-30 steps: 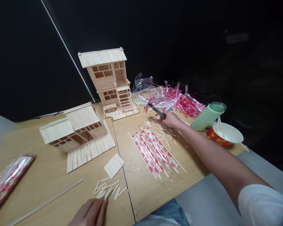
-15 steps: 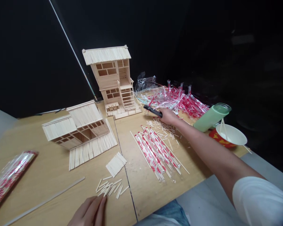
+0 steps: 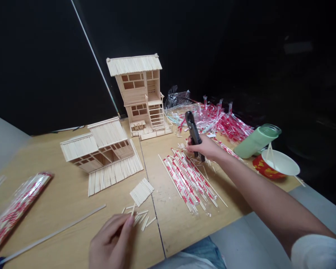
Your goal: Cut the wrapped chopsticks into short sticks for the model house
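Between the thumb and fingers of my left hand point(image 3: 112, 239) is a short wooden stick point(image 3: 133, 209), held up over a loose pile of short sticks point(image 3: 145, 220). Just beyond its tip lies a small panel of sticks point(image 3: 142, 192) laid side by side. My right hand point(image 3: 207, 147) is wrapped round a black hand tool point(image 3: 194, 130), which stands tilted upright; its exact kind is unclear. Beneath that hand are scattered short stick pieces point(image 3: 182, 145), partly hidden. Paper-and-plastic wrapped chopsticks point(image 3: 184, 179) lie in front of it.
A two-storey stick house point(image 3: 140, 97) stands at the back, with a lower stick building point(image 3: 106, 149) to its left. Crumpled wrappers point(image 3: 226, 119), a green bottle point(image 3: 254, 140) and a paper bowl point(image 3: 268, 168) are right. A chopstick pack point(image 3: 19, 209) and metal strip point(image 3: 58, 233) lie left.
My left hand has picked a short stick from the pile and raised it. The black tool in my right hand has turned from nearly flat to upright. The view has shifted slightly left.
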Demonstrator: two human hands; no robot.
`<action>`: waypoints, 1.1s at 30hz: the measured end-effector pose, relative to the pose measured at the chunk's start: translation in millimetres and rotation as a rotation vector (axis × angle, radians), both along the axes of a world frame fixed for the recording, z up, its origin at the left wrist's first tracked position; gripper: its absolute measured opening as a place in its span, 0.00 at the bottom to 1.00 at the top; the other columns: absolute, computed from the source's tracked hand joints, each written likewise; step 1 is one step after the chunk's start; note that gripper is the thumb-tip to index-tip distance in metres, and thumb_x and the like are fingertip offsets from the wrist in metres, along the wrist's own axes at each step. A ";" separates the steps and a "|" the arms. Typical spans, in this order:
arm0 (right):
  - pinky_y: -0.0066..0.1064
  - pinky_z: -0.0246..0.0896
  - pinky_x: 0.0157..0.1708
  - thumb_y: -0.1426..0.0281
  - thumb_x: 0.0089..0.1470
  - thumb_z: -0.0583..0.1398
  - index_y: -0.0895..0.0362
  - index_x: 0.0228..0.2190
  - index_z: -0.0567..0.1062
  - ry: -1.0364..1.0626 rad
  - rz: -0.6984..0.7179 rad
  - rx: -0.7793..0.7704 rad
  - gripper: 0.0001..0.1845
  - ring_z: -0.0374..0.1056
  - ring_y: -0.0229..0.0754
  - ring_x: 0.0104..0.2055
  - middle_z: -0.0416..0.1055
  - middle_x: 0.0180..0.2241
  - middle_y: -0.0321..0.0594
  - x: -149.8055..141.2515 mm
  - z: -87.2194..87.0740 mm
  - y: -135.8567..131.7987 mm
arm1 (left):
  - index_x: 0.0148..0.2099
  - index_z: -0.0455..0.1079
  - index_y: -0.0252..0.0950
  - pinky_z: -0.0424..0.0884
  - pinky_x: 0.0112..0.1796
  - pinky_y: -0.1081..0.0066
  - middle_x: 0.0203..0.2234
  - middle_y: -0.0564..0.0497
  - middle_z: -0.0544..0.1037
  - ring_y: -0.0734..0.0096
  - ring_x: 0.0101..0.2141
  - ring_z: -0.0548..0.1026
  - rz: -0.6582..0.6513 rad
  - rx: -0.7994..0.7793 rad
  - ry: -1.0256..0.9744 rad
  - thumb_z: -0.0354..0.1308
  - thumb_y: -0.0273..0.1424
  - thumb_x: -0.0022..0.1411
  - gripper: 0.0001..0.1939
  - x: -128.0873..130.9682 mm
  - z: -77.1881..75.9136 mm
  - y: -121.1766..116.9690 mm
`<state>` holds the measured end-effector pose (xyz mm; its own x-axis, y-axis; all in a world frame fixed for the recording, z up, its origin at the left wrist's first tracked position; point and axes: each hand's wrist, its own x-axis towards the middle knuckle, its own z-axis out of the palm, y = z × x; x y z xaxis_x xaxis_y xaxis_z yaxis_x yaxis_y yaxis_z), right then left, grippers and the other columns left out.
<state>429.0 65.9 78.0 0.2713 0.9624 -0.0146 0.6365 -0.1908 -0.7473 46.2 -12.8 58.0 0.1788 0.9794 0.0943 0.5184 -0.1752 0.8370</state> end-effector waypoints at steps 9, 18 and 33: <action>0.31 0.64 0.34 0.70 0.44 0.71 0.54 0.33 0.69 0.950 0.136 0.156 0.18 0.69 0.38 0.31 0.73 0.28 0.32 -106.5 18.7 -54.3 | 0.36 0.83 0.35 0.63 0.22 0.76 0.25 0.49 0.79 0.77 0.20 0.68 -0.106 -0.221 -0.510 0.65 0.43 0.58 0.15 103.9 11.6 39.1; 0.32 0.65 0.38 0.69 0.47 0.69 0.54 0.31 0.70 0.778 0.182 0.169 0.12 0.70 0.39 0.34 0.72 0.30 0.33 -120.0 21.5 -58.5 | 0.36 0.83 0.37 0.62 0.24 0.75 0.24 0.50 0.79 0.76 0.23 0.69 -0.157 -0.117 -0.452 0.64 0.40 0.60 0.12 97.3 11.1 37.8; 0.31 0.64 0.35 0.68 0.43 0.72 0.53 0.33 0.70 0.939 0.161 0.120 0.18 0.69 0.38 0.31 0.71 0.29 0.31 -117.8 13.2 -57.0 | 0.35 0.81 0.38 0.69 0.29 0.73 0.28 0.49 0.81 0.72 0.27 0.75 -0.275 0.021 -0.372 0.63 0.35 0.62 0.08 92.8 7.5 45.6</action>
<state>311.1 8.9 91.3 0.0634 0.9963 -0.0580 -0.2197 -0.0427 -0.9746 139.0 32.8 65.5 0.3816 0.8976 0.2205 0.1151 -0.2829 0.9522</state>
